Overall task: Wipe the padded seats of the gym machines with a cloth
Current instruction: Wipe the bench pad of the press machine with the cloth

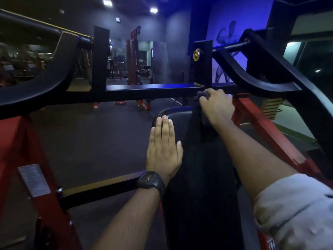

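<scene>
A long black padded seat (182, 127) runs away from me at centre right. My left hand (164, 147), with a black watch on the wrist, lies flat on the pad's left side, fingers straight and together. My right hand (216, 107) is at the pad's far end, its fingers curled round a dark cloth (195, 123). The cloth hangs down from that hand and drapes over the pad. A small bunch of it sticks out beyond the knuckles.
A black crossbar (144, 91) spans the view just beyond the pad, with curved black arms at both sides. Red frame legs (259, 127) flank the pad, and a brass knob (196, 55) sits on an upright. Dark rubber floor (90, 134) lies to the left.
</scene>
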Action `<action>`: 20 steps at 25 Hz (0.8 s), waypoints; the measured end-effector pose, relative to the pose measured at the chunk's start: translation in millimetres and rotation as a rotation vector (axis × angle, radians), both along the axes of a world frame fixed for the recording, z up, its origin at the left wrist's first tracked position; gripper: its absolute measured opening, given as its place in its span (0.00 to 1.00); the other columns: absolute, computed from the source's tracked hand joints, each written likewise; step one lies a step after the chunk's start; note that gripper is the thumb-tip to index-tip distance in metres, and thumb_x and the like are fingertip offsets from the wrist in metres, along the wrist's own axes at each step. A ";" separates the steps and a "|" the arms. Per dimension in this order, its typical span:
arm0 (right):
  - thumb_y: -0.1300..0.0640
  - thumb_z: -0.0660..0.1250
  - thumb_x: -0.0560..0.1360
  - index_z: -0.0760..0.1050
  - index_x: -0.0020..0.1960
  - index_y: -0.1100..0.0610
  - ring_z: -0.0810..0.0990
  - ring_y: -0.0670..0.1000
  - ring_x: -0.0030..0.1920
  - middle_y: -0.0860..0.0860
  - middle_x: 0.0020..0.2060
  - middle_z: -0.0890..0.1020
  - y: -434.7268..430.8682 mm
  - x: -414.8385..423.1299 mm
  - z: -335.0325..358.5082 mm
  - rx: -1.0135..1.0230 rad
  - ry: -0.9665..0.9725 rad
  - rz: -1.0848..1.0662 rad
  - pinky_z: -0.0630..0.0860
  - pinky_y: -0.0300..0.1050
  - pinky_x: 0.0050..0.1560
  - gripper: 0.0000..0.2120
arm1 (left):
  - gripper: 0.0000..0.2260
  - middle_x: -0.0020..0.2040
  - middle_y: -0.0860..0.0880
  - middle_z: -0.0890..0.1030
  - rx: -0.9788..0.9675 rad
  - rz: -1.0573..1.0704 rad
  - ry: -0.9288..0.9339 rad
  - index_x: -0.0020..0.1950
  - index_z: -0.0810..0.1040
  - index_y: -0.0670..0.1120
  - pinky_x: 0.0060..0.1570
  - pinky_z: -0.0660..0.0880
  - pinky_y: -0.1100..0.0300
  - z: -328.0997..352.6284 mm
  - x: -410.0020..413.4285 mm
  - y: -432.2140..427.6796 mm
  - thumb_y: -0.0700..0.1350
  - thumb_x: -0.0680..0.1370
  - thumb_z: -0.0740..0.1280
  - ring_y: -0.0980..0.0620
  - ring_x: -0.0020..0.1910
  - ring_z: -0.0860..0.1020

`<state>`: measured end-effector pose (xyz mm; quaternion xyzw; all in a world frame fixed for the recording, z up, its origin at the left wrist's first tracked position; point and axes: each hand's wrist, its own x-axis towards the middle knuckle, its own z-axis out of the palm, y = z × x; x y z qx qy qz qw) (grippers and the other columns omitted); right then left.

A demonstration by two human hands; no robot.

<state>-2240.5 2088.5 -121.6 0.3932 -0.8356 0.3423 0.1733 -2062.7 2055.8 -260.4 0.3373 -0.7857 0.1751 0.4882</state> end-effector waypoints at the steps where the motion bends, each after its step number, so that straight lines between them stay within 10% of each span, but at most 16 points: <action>1: 0.47 0.59 0.78 0.75 0.67 0.45 0.71 0.65 0.63 0.56 0.64 0.74 5.2 -4.1 -4.6 -0.077 -0.119 -0.050 0.71 0.55 0.58 0.18 | 0.30 0.80 0.37 0.61 -0.011 0.022 -0.027 0.79 0.60 0.35 0.79 0.55 0.46 -0.4 0.7 1.0 0.50 0.81 0.56 0.41 0.80 0.58; 7: 0.51 0.64 0.77 0.77 0.64 0.47 0.77 0.59 0.60 0.54 0.59 0.79 72.6 6.0 -60.6 -0.448 -0.541 -0.048 0.71 0.46 0.56 0.16 | 0.27 0.76 0.37 0.68 0.147 -0.028 -0.047 0.75 0.70 0.37 0.76 0.61 0.44 14.8 1.8 31.1 0.50 0.81 0.53 0.39 0.77 0.65; 15: 0.51 0.63 0.79 0.85 0.51 0.49 0.82 0.42 0.48 0.42 0.44 0.85 204.0 72.7 -86.3 -0.690 -0.824 0.173 0.74 0.34 0.47 0.11 | 0.21 0.59 0.54 0.83 1.196 -0.777 0.303 0.63 0.81 0.51 0.66 0.74 0.52 32.1 -17.0 179.2 0.62 0.77 0.63 0.54 0.61 0.80; 20: 0.58 0.67 0.78 0.75 0.70 0.52 0.74 0.45 0.65 0.49 0.65 0.76 273.1 65.2 -105.5 -0.714 -0.681 0.146 0.70 0.43 0.68 0.20 | 0.34 0.56 0.52 0.84 1.250 -0.800 0.339 0.67 0.78 0.51 0.61 0.79 0.49 31.5 -26.4 230.8 0.67 0.66 0.71 0.54 0.57 0.82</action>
